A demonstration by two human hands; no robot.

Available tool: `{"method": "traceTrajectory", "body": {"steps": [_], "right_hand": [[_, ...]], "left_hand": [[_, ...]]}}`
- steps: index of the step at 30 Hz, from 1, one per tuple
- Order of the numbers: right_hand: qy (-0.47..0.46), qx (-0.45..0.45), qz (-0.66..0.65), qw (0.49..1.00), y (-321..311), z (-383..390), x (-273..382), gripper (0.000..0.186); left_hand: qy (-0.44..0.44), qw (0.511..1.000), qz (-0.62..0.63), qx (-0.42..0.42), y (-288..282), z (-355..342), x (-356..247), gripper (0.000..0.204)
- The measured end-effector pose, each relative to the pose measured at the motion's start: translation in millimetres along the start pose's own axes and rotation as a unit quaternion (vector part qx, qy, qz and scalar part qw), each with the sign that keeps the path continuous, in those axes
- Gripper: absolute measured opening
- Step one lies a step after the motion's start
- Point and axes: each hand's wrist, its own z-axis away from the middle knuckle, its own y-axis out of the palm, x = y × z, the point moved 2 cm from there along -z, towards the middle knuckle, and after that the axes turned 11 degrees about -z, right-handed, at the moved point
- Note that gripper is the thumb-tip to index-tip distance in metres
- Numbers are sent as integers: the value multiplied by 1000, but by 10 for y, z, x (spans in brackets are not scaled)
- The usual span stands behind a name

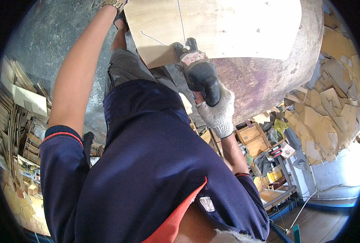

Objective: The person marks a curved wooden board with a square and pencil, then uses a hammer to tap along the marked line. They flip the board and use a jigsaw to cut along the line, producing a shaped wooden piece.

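My right hand (219, 112), in a white knitted glove, is closed around the handle of a dark jigsaw (200, 73). The jigsaw's front rests at the near edge of a pale plywood sheet (236, 28), where a long drawn line (181, 18) meets it. A shorter slanted line (153, 38) lies to the left. The sheet is on a worn, stained table (265, 83) and overhangs its left side. My bare left arm reaches up to the sheet's far left corner, a gold watch (112, 4) at its wrist. Most of my left hand (124, 1) is cut off by the top edge, fingers hidden.
Piles of thin wood offcuts (325, 117) stand at the right. Stacked strips and boards (13, 117) fill the left side. Below the table are wooden boxes (251, 137) and a cluttered shelf (275, 176). Grey concrete floor (46, 52) lies at the left.
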Motion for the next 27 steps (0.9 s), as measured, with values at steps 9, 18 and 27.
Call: {"method": "traceTrajectory", "body": {"steps": [9, 18, 27], "right_hand": [[-1, -6, -12, 1000, -1, -15, 22, 25], [7, -4, -22, 1000, -1, -26, 40, 25], [-4, -10, -5, 1000, 9, -48, 22, 26]], "left_hand": [[28, 999, 28, -18, 4, 28, 7, 76], [32, 999, 18, -34, -5, 35, -4, 76], [18, 1000, -22, -8, -46, 28, -28, 73]]}}
